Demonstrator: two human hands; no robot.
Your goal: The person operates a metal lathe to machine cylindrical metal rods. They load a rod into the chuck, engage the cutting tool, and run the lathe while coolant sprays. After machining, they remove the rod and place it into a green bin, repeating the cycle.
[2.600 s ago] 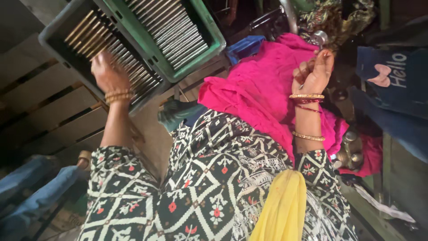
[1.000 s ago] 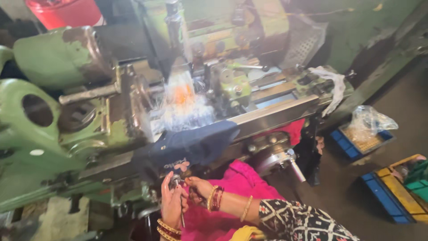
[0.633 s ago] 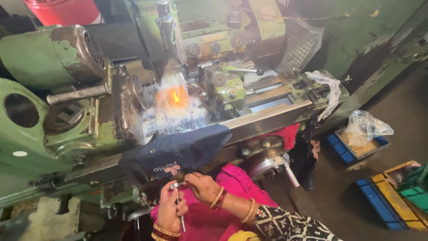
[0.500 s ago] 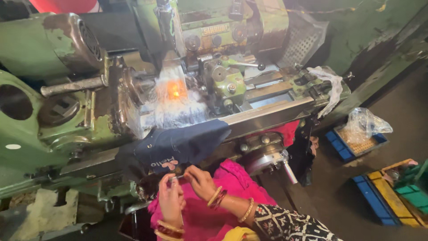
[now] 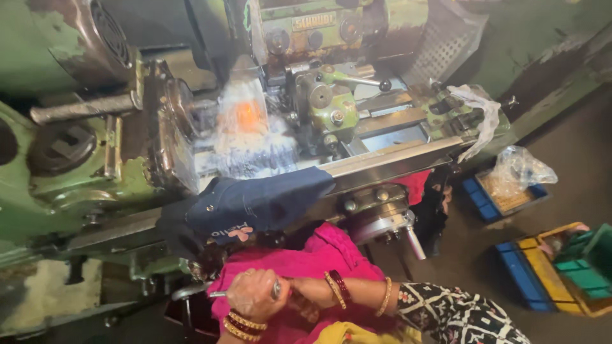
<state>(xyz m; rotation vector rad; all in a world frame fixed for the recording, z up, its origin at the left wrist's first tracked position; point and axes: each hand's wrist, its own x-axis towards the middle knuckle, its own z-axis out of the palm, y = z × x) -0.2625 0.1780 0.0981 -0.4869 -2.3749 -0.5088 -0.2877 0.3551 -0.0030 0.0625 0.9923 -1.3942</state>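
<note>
My left hand (image 5: pixel 250 295) sits at the bottom of the view, fist closed around a thin metal rod (image 5: pixel 276 290) that lies roughly level and sticks out on both sides. My right hand (image 5: pixel 302 302) comes in from the right, its fingers curled at the rod's right end and pressed against the left hand, partly hidden by it. Both wrists carry gold and red bangles. The hands hover over a pink cloth (image 5: pixel 306 258) on my lap, just below the front of a green lathe (image 5: pixel 331 108).
Coolant sprays around an orange glow (image 5: pixel 245 118) at the lathe's cutting zone. A dark blue cloth (image 5: pixel 255 204) drapes over the bed rail. A steel handwheel (image 5: pixel 382 223) juts out. On the floor at the right are blue trays with a plastic bag (image 5: pixel 513 181) and yellow and green crates (image 5: pixel 567 267).
The view has swung from crates of rods to the lathe. My hands have drawn closer together on the rod and lowered, and the camera has moved nearer to the machine.
</note>
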